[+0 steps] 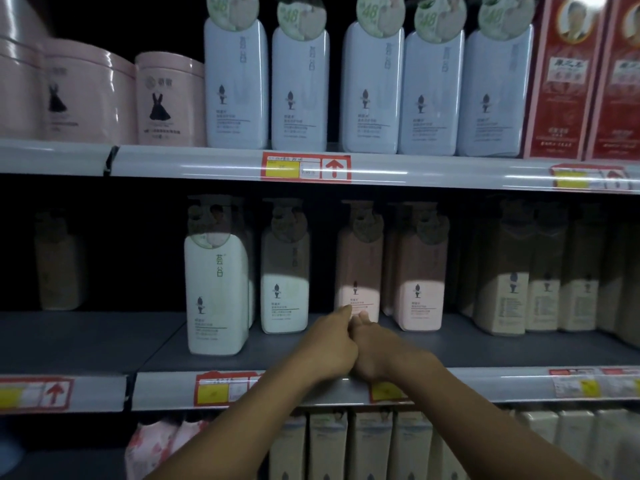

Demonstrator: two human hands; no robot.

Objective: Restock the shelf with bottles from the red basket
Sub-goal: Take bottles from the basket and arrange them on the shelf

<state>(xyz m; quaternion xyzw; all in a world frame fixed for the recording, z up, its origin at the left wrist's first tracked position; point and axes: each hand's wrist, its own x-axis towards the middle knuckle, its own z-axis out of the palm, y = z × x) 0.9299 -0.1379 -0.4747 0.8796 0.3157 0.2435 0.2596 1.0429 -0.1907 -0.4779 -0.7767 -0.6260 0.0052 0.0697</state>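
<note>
On the middle shelf (104,344), a white bottle (216,292) stands near the front edge, a second white one (284,289) just right and farther back. The left hand (329,344) and right hand (372,348) meet, touching, at the base of a pink bottle (358,268); fingers curl at its lower front, though whether they grip it I cannot tell. Another pink bottle (417,271) stands right of it.
</note>
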